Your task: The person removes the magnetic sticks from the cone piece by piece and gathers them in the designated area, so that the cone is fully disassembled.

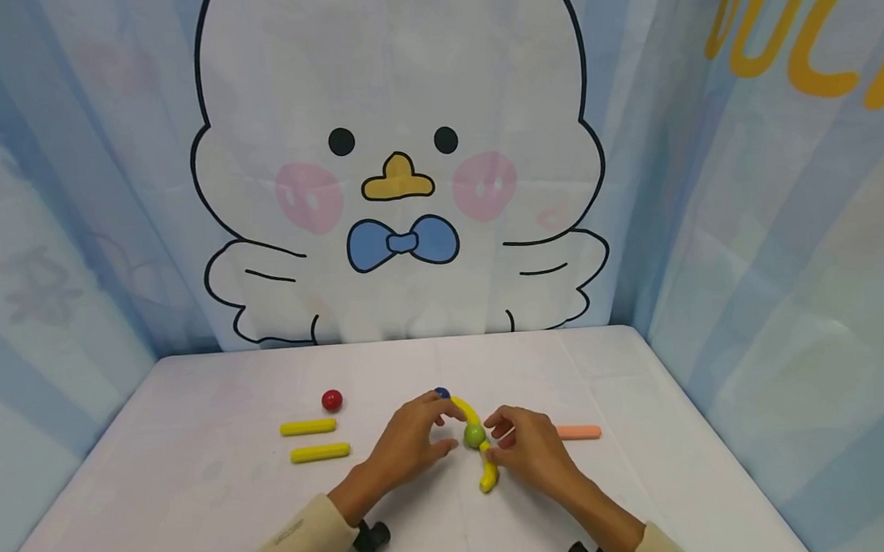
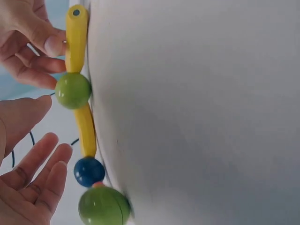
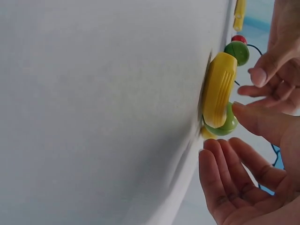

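Observation:
A linked row of toy pieces stands between the hands: a blue ball [image 1: 442, 393], a curved yellow piece [image 1: 467, 408], a green ball [image 1: 474, 436] and a second yellow piece [image 1: 489, 474]. Another green ball [image 2: 104, 206] shows past the blue one in the left wrist view; my left hand hides it in the head view. My left hand [image 1: 409, 433] is left of the row, thumb and fingers spread apart with nothing between them. To the right, my right hand [image 1: 532, 445] has its thumb at the near yellow piece, fingers loosely bent; contact is unclear.
Two yellow sticks [image 1: 308, 427] and a red ball [image 1: 333, 401] lie to the left on the white table [image 1: 200, 463]. An orange stick [image 1: 581, 432] lies beyond my right hand. A curtain [image 1: 406, 293] printed with a bird stands behind the table's back edge.

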`<state>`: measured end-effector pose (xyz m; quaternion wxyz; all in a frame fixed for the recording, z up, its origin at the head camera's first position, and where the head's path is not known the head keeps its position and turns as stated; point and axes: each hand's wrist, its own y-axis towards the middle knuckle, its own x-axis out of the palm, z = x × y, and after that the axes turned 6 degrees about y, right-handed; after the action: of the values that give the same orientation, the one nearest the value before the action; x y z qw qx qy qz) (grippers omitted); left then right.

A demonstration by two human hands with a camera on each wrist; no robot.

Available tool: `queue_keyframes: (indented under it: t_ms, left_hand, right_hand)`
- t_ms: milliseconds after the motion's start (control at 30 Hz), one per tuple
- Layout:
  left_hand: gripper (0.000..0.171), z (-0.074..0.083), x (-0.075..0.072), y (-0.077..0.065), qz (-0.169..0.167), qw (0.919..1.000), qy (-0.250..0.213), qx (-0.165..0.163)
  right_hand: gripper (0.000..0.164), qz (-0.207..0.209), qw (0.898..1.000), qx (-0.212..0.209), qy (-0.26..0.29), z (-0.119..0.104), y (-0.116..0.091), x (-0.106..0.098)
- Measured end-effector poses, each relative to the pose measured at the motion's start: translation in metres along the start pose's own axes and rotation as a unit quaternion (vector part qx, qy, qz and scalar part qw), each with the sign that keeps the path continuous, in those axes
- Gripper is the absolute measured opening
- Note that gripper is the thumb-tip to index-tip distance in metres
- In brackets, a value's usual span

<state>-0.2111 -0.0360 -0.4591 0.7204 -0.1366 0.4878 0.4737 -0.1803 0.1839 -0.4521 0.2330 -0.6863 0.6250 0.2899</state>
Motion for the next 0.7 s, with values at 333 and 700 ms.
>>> queue_keyframes:
  t_ms: [333,700]
  left_hand:
    - [0.029,0.009,0.018,0.016,0.001,0.9995,-0.012,0.029]
    - [0.021,0.012,0.024,0.023,-0.017,0.9993,0.024,0.023]
  right_hand:
    - [0.026,-0.007,1.000,-0.016,-0.015,0.002,-0.004,0.002]
    - [0.029,-0.004,0.999,0.017,-0.038,0.000,-0.003,0.007]
